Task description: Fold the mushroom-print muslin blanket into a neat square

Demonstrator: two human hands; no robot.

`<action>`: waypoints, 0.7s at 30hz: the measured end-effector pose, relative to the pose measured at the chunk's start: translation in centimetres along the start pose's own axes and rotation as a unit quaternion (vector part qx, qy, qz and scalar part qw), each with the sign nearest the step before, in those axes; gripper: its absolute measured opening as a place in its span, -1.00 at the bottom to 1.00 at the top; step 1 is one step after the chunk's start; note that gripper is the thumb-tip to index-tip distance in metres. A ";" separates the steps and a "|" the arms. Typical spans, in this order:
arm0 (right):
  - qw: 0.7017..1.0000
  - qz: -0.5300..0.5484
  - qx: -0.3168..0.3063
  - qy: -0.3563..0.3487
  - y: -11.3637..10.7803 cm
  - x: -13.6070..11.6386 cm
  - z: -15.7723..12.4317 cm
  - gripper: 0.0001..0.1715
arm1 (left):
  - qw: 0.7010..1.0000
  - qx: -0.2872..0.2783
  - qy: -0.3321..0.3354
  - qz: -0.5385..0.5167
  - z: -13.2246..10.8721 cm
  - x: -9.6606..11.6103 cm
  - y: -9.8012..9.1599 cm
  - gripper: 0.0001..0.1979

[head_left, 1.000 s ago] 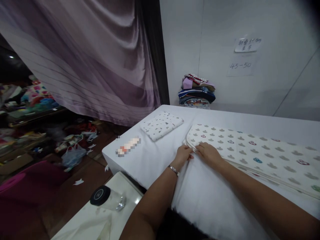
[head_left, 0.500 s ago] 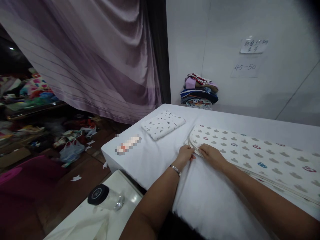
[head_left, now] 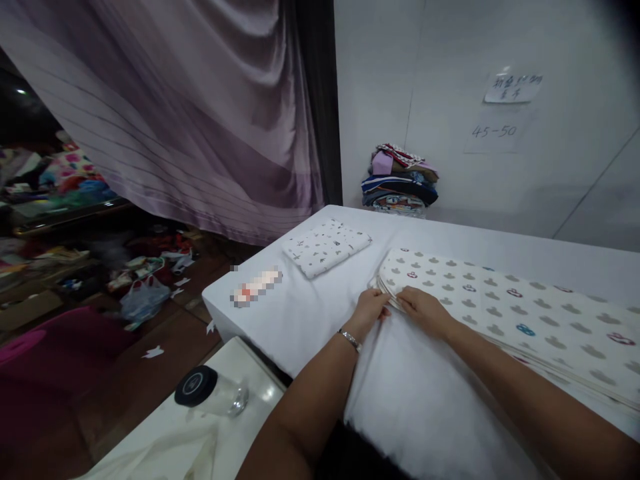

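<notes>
A long folded cloth (head_left: 480, 293), cream with grey shapes and small red, purple and blue motifs, lies in layers along the right of the white-covered table (head_left: 310, 320). My left hand (head_left: 373, 308), with a bracelet at its wrist, is closed on the layered edge at the cloth's near left corner. Close beside it, my right hand (head_left: 423, 310) pinches the same edge, thumb and fingers together. Farther back on the left rests a smaller folded white cloth (head_left: 327, 247) with a dark print; neither hand touches it.
A pixelated patch (head_left: 256, 287) covers something near the table's left edge. At lower left, a clear jar with a black lid (head_left: 196, 387) lies on a white surface (head_left: 250, 363). Folded fabrics (head_left: 399, 180) are stacked by the wall. A purple curtain (head_left: 240, 120) hangs at left, above a cluttered floor.
The view has shifted very slightly. Both hands keep their hold on the cloth's corner, and the cloths lie as before.
</notes>
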State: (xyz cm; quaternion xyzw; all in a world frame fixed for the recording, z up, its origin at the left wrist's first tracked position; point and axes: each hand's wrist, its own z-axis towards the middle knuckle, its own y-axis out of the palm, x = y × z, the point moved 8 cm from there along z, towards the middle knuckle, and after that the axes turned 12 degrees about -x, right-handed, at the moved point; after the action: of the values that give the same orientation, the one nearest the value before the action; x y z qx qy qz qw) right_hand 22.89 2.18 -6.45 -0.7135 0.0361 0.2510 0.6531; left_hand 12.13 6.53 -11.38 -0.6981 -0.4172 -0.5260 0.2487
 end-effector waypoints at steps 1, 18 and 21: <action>1.000 -0.003 -0.002 0.000 0.0 0.0 0.0 -0.68 | 1.000 0.003 0.000 0.003 0.0 0.0 0.0 -0.90; 0.991 -0.136 0.018 0.009 0.1 -1.6 -0.5 -0.70 | 1.000 0.003 -0.002 -0.015 -0.1 0.1 -0.1 -0.91; 0.995 -0.101 0.009 0.008 0.1 -1.0 -0.4 -0.71 | 1.000 -0.006 0.000 -0.021 -0.2 0.3 0.0 -0.96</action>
State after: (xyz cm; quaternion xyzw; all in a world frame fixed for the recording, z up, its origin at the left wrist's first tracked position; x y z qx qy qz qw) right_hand 22.08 1.49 -6.15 -0.7094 -0.0283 0.1780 0.6814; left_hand 12.04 6.42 -11.06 -0.6903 -0.4288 -0.5341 0.2334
